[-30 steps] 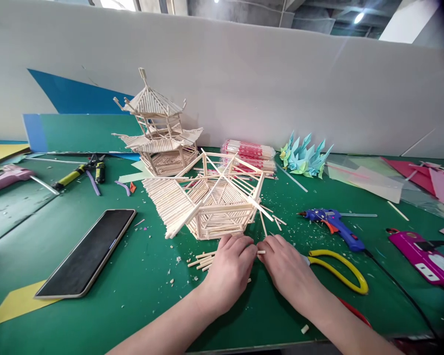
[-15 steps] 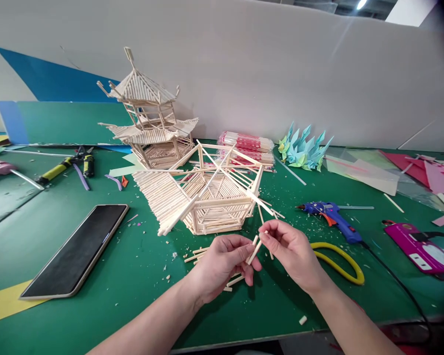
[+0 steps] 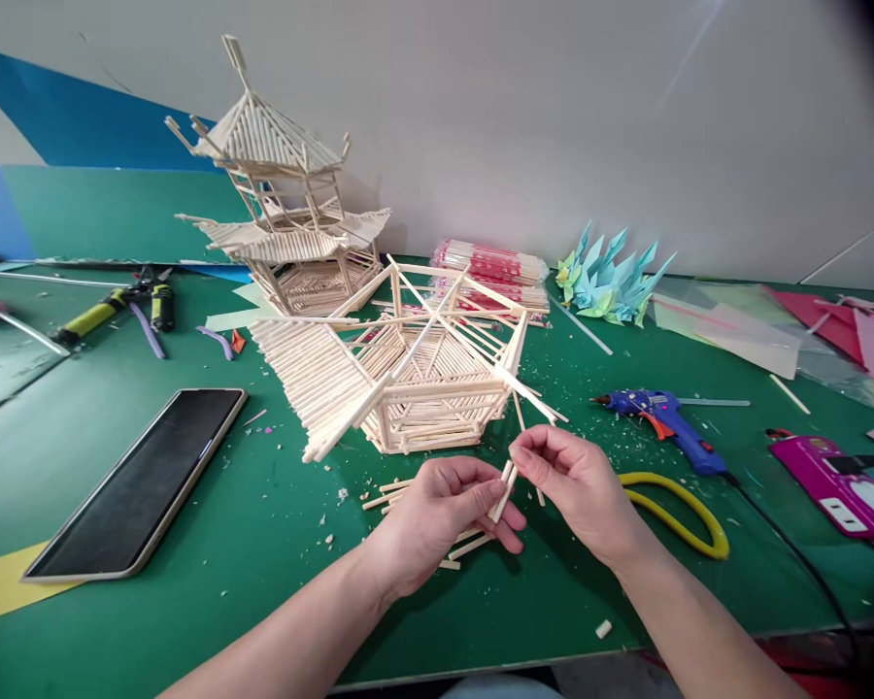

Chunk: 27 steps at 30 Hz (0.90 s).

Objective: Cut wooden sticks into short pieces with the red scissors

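Observation:
My left hand [image 3: 441, 510] and my right hand [image 3: 579, 481] are raised a little above the green table [image 3: 262, 524], both pinching short wooden sticks [image 3: 505, 488] between their fingertips. Just behind them sits a hexagonal stick frame [image 3: 426, 388] with a slanted stick roof panel on its left. More loose short sticks [image 3: 393, 493] lie on the table under my left hand. A finished two-tier stick pagoda [image 3: 281, 209] stands further back.
A dark phone [image 3: 138, 481] lies at the left. A blue glue gun [image 3: 662, 422], yellow-handled pliers [image 3: 681, 515] and a pink case [image 3: 837, 481] lie at the right. Wrapped chopstick packs [image 3: 491, 267], paper cranes [image 3: 612, 282] and yellow-handled cutters [image 3: 109, 311] lie further back.
Both hands lifted off the table with short sticks pinched between them. The view has tilted down and slightly nearer.

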### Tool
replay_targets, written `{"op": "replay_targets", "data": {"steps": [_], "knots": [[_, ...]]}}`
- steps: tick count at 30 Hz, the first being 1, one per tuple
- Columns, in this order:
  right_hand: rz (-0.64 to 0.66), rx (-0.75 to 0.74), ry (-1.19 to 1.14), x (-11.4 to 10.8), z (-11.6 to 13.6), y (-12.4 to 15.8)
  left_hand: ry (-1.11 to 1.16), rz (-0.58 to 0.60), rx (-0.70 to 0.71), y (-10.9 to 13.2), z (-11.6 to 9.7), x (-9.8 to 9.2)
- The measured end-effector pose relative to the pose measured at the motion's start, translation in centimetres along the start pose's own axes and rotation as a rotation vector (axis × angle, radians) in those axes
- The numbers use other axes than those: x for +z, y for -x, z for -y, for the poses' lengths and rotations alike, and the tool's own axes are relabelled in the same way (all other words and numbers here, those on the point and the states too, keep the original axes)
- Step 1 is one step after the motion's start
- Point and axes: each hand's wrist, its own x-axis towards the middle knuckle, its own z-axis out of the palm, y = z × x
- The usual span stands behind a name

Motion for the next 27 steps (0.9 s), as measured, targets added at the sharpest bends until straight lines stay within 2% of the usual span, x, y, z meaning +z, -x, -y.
{"op": "replay_targets", "data": {"steps": [16,27], "knots": [[-0.038,-0.048,0.002,0.20,0.13,0.12,0.036,-0.013,-0.012,-0.13,0.17,-0.09],[0.050,-0.012,-0.005,0.19,-0.31,0.23,0.073,-0.054,-0.011,-0.14,0.12,0.03]]}}
